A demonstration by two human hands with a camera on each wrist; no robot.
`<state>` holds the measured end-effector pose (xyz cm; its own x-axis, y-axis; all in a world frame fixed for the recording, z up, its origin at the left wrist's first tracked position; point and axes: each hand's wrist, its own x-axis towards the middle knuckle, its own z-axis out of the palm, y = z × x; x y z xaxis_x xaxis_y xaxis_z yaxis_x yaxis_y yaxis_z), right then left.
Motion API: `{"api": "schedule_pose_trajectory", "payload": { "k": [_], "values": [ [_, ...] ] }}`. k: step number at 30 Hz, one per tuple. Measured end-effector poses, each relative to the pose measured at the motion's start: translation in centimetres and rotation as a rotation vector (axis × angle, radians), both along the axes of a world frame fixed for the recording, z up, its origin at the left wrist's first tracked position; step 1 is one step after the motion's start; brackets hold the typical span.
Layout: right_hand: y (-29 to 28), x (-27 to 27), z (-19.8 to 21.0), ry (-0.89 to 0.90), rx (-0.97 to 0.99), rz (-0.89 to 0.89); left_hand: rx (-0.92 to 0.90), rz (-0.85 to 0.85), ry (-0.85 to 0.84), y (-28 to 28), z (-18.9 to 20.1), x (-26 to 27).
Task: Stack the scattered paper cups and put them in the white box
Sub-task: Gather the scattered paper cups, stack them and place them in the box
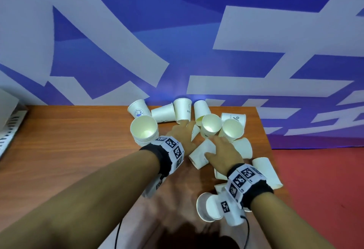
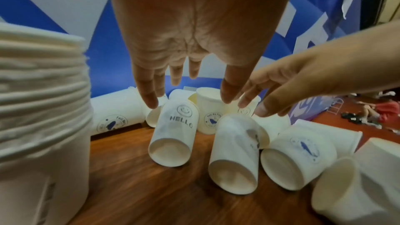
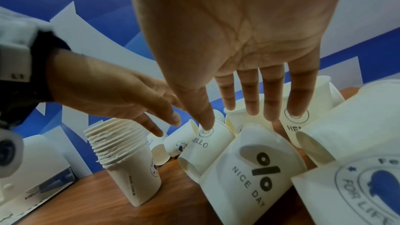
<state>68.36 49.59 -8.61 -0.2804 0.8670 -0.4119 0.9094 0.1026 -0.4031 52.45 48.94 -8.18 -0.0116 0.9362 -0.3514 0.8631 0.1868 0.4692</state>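
Note:
Several white paper cups (image 1: 211, 125) lie and stand scattered at the back right of the wooden table (image 1: 78, 150). A tall stack of nested cups (image 1: 144, 130) (image 2: 39, 109) (image 3: 125, 160) stands upright to their left. My left hand (image 1: 185, 128) (image 2: 188, 95) reaches over a lying "HELLO" cup (image 2: 173, 134) (image 3: 205, 145), fingers straight and holding nothing. My right hand (image 1: 216, 144) (image 3: 249, 119) is spread above a lying "NICE DAY" cup (image 1: 201, 154) (image 3: 251, 168). Its thumb tip touches the "HELLO" cup. A white box (image 1: 9, 126) shows at the far left edge.
More cups lie near the front right: a nested pair (image 1: 208, 207) under my right wrist and one (image 1: 267, 172) at the table's right edge. Beyond that edge is red floor (image 1: 325, 189). A blue and white banner wall (image 1: 177, 32) backs the table.

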Motion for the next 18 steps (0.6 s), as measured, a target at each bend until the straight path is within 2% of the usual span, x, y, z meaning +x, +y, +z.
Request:
{"api": "schedule_pose_trajectory", "payload": {
  "k": [5, 8, 13, 18],
  "values": [
    [1.3, 0.3, -1.5, 0.033, -0.007, -0.012, -0.05, 0.038, 0.027, 1.5, -2.0, 0.3],
    [1.9, 0.3, -2.1, 0.022, -0.012, -0.012, -0.063, -0.038, 0.074, 1.6, -2.8, 0.1],
    [1.6, -0.2, -2.4, -0.086, 0.083, 0.063, -0.128, -0.13, 0.249, 1.1, -3.2, 0.4],
    [1.4, -0.7, -2.1, -0.036, 0.009, 0.057, -0.189, -0.077, 0.225, -0.2, -3.0, 0.6]
  ]
}}
